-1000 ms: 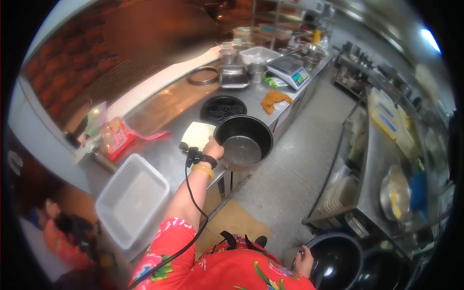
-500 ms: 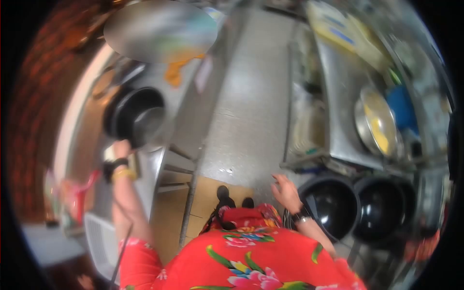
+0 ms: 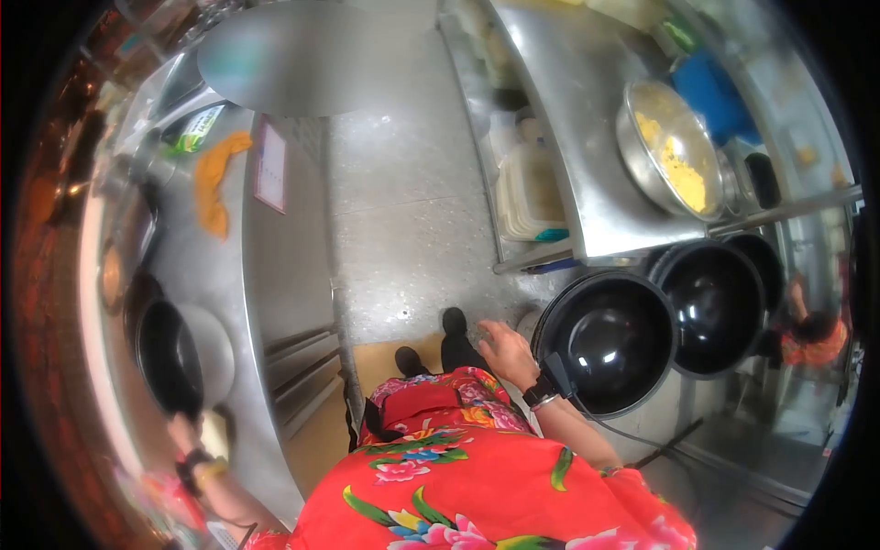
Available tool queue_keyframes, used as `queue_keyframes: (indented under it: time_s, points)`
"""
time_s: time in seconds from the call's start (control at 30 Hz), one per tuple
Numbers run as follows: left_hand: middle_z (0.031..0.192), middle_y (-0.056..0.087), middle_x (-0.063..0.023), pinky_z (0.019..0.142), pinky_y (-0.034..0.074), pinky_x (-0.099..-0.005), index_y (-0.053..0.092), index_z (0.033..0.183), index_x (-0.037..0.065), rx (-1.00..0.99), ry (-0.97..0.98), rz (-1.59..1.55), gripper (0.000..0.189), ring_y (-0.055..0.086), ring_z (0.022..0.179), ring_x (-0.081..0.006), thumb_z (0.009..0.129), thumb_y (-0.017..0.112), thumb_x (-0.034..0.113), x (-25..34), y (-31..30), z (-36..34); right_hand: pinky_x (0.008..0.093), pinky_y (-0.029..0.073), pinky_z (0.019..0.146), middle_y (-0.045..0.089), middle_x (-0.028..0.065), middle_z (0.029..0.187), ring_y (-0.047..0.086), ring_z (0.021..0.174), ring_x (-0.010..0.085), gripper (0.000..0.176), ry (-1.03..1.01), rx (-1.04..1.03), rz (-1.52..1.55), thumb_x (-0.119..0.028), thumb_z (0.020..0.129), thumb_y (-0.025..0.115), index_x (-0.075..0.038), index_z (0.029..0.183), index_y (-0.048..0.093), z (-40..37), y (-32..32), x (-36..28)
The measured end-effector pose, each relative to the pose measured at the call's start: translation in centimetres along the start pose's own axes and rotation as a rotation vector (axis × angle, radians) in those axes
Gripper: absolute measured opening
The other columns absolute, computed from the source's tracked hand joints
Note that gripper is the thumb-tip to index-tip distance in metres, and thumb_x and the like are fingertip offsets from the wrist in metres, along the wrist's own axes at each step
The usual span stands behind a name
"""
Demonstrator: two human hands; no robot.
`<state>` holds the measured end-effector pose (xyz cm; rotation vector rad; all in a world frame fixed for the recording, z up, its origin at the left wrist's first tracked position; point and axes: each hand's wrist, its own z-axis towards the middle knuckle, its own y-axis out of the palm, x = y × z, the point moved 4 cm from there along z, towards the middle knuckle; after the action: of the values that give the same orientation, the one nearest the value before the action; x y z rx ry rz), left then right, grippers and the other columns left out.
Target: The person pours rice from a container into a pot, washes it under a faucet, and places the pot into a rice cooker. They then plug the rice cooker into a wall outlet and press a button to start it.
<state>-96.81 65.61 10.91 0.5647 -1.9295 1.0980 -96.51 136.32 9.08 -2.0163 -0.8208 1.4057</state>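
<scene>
At the left, my left hand (image 3: 186, 433) is closed at the near edge of a black pot (image 3: 158, 353) on the steel counter (image 3: 236, 316). A pale, rounded piece (image 3: 209, 356) overlaps the pot's right side. Just right of that hand sits a small cream-coloured block (image 3: 214, 434). My right hand (image 3: 507, 353) hangs in front of my body with its fingers apart and nothing in it. Close to its right is a large glossy black bowl-shaped vessel (image 3: 610, 339), with a second black one (image 3: 713, 307) beyond.
On the right steel table (image 3: 587, 119) stands a metal bowl (image 3: 632, 151) with yellow food inside. Stacked plastic containers (image 3: 532, 188) fill the shelf below. An orange cloth (image 3: 213, 183) lies on the left counter. Grey floor (image 3: 403, 229) runs between the two counters.
The view has turned, so the left counter and pot appear lower and farther left. My left hand stays at the pot's edge; my right hand stays free beside the black vessels.
</scene>
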Motion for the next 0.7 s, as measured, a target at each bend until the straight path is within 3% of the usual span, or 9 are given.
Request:
queue_keyframes:
  time_s: [0.1,0.17,0.2,0.27,0.37,0.5,0.53,0.6,0.7]
  points:
    - [0.075,0.053,-0.0182,0.036,0.046,-0.0272,0.05,0.085,-0.005,0.024,-0.035,0.054,0.029,0.053,0.046,-0.0224,0.079,0.049,0.024,-0.1,-1.3,-0.8,0.0401,0.042,0.083,0.054,0.0182,0.106,0.052,0.095,0.0349,0.039,0.005,0.001,0.019,-0.015,0.074,0.057,-0.005,0.112,0.049,1.8,-0.7,2.3]
    - [0.086,0.056,-0.0247,0.051,0.051,-0.0319,0.052,0.096,-0.005,-0.159,-0.104,0.576,0.047,0.06,0.062,-0.0292,0.082,0.052,0.04,3.3,-1.4,-4.7,0.0397,0.041,0.085,0.052,0.0192,0.109,0.051,0.098,0.0353,0.043,-0.014,0.011,0.041,-0.015,0.073,0.058,-0.005,0.114,0.048,3.7,-1.8,3.6]
    - [0.086,0.056,-0.0247,0.051,0.051,-0.0319,0.052,0.096,-0.005,-0.143,-0.098,0.579,0.047,0.06,0.062,-0.0292,0.082,0.052,0.04,4.6,-0.7,-6.6,0.0424,0.038,0.089,0.047,0.0206,0.115,0.046,0.105,0.0363,0.047,-0.028,0.123,-0.039,-0.014,0.072,0.059,-0.005,0.117,0.046,4.7,-2.8,4.0]
    - [0.104,0.055,-0.0256,0.074,0.048,-0.0372,0.05,0.108,-0.005,0.638,0.435,1.219,0.061,0.058,0.087,-0.0343,0.083,0.048,0.05,9.6,0.4,-12.1,0.0451,0.034,0.092,0.043,0.0219,0.121,0.041,0.112,0.0373,0.052,-0.046,0.228,-0.11,-0.014,0.071,0.06,-0.004,0.119,0.044,6.9,-4.5,4.0]
    - [0.116,0.05,-0.0224,0.09,0.038,-0.0406,0.046,0.117,-0.005,0.642,0.686,1.244,0.052,0.048,0.106,-0.0369,0.087,0.047,0.038,16.7,5.0,-19.7,0.0597,0.023,0.094,0.026,0.0218,0.133,0.021,0.125,0.0403,0.058,-0.04,0.226,-0.318,-0.012,0.069,0.061,-0.005,0.122,0.04,10.5,-7.1,3.9]
    - [0.119,0.048,-0.0195,0.093,0.035,-0.0378,0.047,0.115,-0.004,0.1,1.199,0.797,0.038,0.048,0.108,-0.0328,0.08,0.056,0.007,19.8,17.7,-28.0,0.0594,0.023,0.094,0.027,0.0206,0.133,0.023,0.124,0.0404,0.058,-0.081,0.211,-0.404,-0.012,0.069,0.061,-0.006,0.123,0.04,14.6,-7.7,2.8]
    - [0.117,0.05,-0.0186,0.093,0.036,-0.0383,0.048,0.115,-0.003,0.014,1.3,0.907,0.039,0.048,0.107,-0.0334,0.077,0.057,0.004,18.3,20.7,-29.3,0.0593,0.023,0.094,0.028,0.02,0.133,0.023,0.124,0.0402,0.059,-0.095,0.205,-0.404,-0.013,0.069,0.061,-0.006,0.123,0.039,15.6,-7.5,2.5]
    - [0.11,0.053,-0.0179,0.091,0.038,-0.04,0.053,0.108,0.001,-0.482,1.196,0.743,0.041,0.048,0.106,-0.0332,0.069,0.061,0.004,17.3,27.0,-32.1,0.0592,0.023,0.094,0.028,0.0193,0.133,0.023,0.124,0.04,0.059,-0.108,0.194,-0.408,-0.013,0.069,0.061,-0.005,0.123,0.039,17.4,-7.0,1.7]
    - [0.105,0.055,-0.0183,0.084,0.042,-0.0396,0.051,0.109,-0.001,-0.945,0.973,0.896,0.045,0.052,0.097,-0.0341,0.068,0.065,0.012,11.6,33.3,-31.9,0.0575,0.023,0.096,0.028,0.0194,0.133,0.022,0.125,0.0391,0.063,-0.101,0.137,-0.392,-0.012,0.068,0.062,-0.006,0.125,0.037,19.5,-6.0,0.9]
